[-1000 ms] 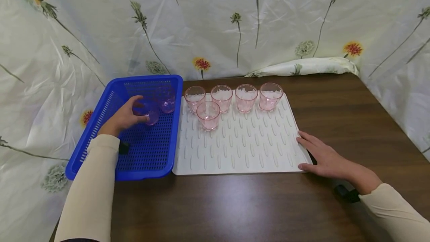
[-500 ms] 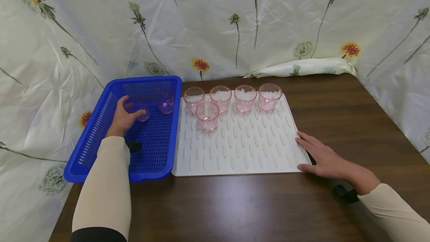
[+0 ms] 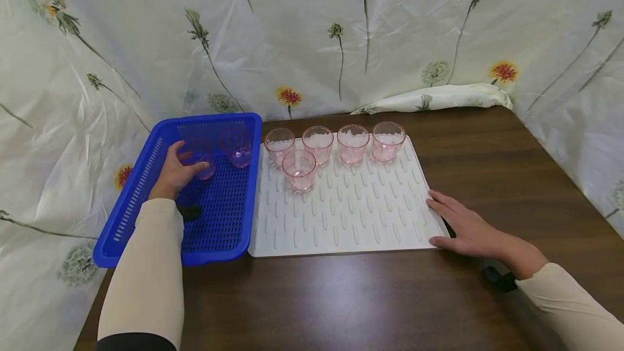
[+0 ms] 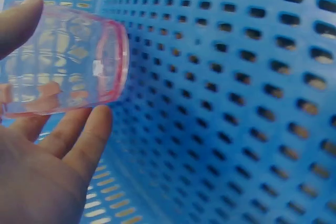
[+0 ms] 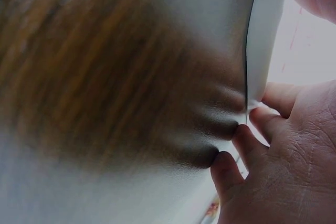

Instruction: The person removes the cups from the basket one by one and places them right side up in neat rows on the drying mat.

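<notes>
Inside the blue plastic basket (image 3: 224, 232), my left hand (image 3: 171, 172) grips a clear pink drinking glass (image 3: 207, 169), thumb on one side and fingers on the other. The left wrist view shows this glass (image 4: 63, 61) with its base at the basket's perforated floor; whether it touches cannot be told. A second pink glass (image 3: 238, 150) stands behind it to the right. My right hand (image 3: 468, 229) rests at the right edge of a white ridged mat (image 3: 351, 210), fingers extended. In the right wrist view, its fingertips (image 5: 226, 166) touch the table beside the mat's edge.
Four pink glasses stand in a row along the mat's back edge, among them the rightmost glass (image 3: 388, 142). Another glass (image 3: 299, 172) stands in front at the left. A brown wooden table (image 3: 341, 302) lies beneath, with a flowered curtain (image 3: 302, 26) behind.
My left hand has shifted to the left within the basket, and the glass with it. The right hand has stayed at the mat's edge. The head view has shifted slightly.
</notes>
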A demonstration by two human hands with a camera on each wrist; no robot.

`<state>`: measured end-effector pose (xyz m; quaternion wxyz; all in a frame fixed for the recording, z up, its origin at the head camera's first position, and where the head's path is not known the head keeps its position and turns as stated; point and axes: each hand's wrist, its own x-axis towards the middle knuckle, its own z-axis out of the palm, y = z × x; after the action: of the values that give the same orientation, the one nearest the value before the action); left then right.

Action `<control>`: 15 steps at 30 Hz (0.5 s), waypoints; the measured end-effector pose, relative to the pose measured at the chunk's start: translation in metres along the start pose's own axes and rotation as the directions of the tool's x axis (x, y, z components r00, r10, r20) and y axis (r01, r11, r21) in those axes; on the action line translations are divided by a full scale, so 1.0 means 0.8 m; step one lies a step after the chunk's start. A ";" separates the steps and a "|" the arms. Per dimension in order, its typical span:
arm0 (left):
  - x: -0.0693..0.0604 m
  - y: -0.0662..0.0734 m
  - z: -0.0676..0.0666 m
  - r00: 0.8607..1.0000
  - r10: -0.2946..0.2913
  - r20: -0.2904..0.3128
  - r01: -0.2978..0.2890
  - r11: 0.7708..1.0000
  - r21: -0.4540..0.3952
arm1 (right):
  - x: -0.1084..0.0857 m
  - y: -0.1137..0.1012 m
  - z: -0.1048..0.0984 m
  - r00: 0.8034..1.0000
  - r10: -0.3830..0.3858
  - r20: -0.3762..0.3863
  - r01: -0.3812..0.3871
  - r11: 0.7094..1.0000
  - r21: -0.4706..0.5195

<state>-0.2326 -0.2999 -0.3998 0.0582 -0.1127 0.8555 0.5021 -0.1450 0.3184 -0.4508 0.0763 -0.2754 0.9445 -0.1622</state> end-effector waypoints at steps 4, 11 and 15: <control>-0.002 0.014 -0.013 1.000 -0.001 0.020 -0.001 0.998 0.069 | 0.001 0.000 0.001 1.000 0.004 0.009 -0.004 1.000 0.000; -0.008 0.080 -0.030 0.998 0.062 -0.009 -0.060 0.981 0.184 | 0.001 0.000 0.001 1.000 0.019 0.023 -0.019 1.000 0.003; -0.013 0.117 -0.028 0.992 0.123 -0.014 -0.119 0.978 0.171 | 0.002 -0.002 -0.001 1.000 0.013 0.019 -0.013 1.000 0.004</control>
<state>-0.2457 -0.2738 -0.3072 0.0262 -0.0612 0.9010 0.4287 -0.1458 0.3167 -0.4497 0.0866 -0.2708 0.9451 -0.1611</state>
